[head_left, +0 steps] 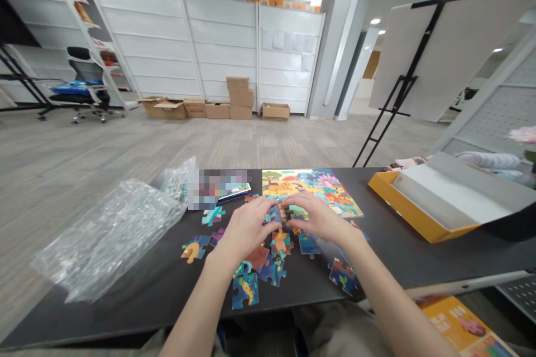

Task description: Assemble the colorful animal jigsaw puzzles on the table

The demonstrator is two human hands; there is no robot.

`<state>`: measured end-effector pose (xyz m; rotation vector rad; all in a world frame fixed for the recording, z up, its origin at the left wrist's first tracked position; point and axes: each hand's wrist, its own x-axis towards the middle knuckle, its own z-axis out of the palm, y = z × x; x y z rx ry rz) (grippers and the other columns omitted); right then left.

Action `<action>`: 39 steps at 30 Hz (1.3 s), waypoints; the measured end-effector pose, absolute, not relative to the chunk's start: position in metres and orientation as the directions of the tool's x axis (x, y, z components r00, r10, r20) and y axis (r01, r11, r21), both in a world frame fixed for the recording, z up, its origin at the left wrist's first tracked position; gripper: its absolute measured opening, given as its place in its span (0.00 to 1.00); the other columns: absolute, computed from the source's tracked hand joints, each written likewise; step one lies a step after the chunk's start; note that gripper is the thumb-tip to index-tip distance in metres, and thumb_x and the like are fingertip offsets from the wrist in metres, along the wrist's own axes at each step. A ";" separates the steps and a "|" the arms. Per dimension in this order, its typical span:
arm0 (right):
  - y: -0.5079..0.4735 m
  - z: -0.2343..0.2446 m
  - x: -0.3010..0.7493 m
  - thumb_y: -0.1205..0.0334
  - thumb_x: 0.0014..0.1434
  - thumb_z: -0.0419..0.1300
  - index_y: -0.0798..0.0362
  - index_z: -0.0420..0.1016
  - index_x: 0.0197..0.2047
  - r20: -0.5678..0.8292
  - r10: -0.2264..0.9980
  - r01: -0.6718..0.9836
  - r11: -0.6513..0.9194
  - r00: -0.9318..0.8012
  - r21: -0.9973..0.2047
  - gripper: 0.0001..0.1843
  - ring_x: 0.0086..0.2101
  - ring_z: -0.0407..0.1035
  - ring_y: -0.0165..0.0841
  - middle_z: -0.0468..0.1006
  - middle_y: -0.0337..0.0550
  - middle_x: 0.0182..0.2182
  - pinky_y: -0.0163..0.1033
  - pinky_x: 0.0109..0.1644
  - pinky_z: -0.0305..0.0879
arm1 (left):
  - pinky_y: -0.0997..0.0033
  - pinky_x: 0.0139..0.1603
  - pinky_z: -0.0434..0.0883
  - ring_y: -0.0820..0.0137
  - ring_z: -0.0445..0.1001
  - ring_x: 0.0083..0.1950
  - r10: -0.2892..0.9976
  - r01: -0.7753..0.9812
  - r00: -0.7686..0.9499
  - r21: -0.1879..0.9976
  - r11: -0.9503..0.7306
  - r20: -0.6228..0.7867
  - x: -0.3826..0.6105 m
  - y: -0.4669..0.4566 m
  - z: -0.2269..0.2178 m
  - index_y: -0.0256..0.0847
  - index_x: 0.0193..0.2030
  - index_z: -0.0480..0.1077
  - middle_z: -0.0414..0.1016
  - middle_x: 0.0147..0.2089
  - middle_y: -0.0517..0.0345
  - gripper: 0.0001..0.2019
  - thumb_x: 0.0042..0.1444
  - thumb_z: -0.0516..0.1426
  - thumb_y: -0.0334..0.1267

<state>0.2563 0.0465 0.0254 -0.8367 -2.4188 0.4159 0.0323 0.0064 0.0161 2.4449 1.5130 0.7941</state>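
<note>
Both my hands rest over a scatter of colourful jigsaw pieces (251, 281) on a dark table (402, 256). My left hand (247, 226) is curled, its fingertips pinching a small dark piece (275, 213) at the middle of the scatter. My right hand (312, 215) meets it from the other side, fingers bent down onto the same cluster of pieces. Just beyond the hands lies a colourful picture sheet (312, 187) with cartoon animals. Loose pieces lie to the left (195, 246) and right (342, 274) of my forearms.
A crumpled clear plastic bag (113, 234) covers the table's left end. An open yellow box with a grey inside (444, 198) sits at the right. A yellow box lid (464, 326) lies below the table edge. A black easel (397, 100), cardboard boxes (238, 100) and an office chair (86, 86) stand beyond.
</note>
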 end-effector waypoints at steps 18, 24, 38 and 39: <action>0.118 0.036 0.249 0.60 0.60 0.66 0.46 0.80 0.49 0.385 0.525 0.398 0.842 -0.759 -0.363 0.13 0.53 0.73 0.43 0.81 0.47 0.51 0.51 0.60 0.66 | 0.63 0.50 0.76 0.59 0.76 0.58 0.904 0.850 0.185 0.398 -0.344 0.385 0.011 0.013 0.016 0.50 0.71 0.51 0.67 0.67 0.51 0.35 0.61 0.61 0.39; 0.176 0.033 0.309 0.60 0.56 0.66 0.47 0.83 0.43 0.282 0.777 0.662 0.628 -0.563 -0.408 0.10 0.48 0.76 0.45 0.84 0.45 0.47 0.49 0.56 0.68 | 0.61 0.53 0.74 0.55 0.74 0.62 0.924 0.897 0.196 0.321 -0.304 0.328 0.010 0.013 0.011 0.50 0.72 0.49 0.65 0.69 0.50 0.34 0.62 0.58 0.38; 0.196 -0.011 0.325 0.57 0.57 0.64 0.47 0.83 0.43 0.147 0.845 0.730 0.521 -0.514 -0.443 0.11 0.44 0.78 0.42 0.85 0.41 0.44 0.43 0.50 0.70 | 0.60 0.50 0.74 0.57 0.78 0.53 0.941 0.919 0.268 0.239 -0.314 0.207 0.030 0.011 0.018 0.43 0.69 0.55 0.75 0.57 0.49 0.27 0.65 0.56 0.38; 0.197 -0.012 0.326 0.58 0.57 0.64 0.46 0.83 0.42 0.158 0.838 0.724 0.534 -0.522 -0.437 0.10 0.44 0.78 0.41 0.85 0.41 0.44 0.43 0.50 0.70 | 0.60 0.50 0.74 0.58 0.78 0.53 0.941 0.921 0.265 0.235 -0.312 0.208 0.031 0.011 0.019 0.43 0.69 0.55 0.75 0.57 0.49 0.27 0.66 0.56 0.39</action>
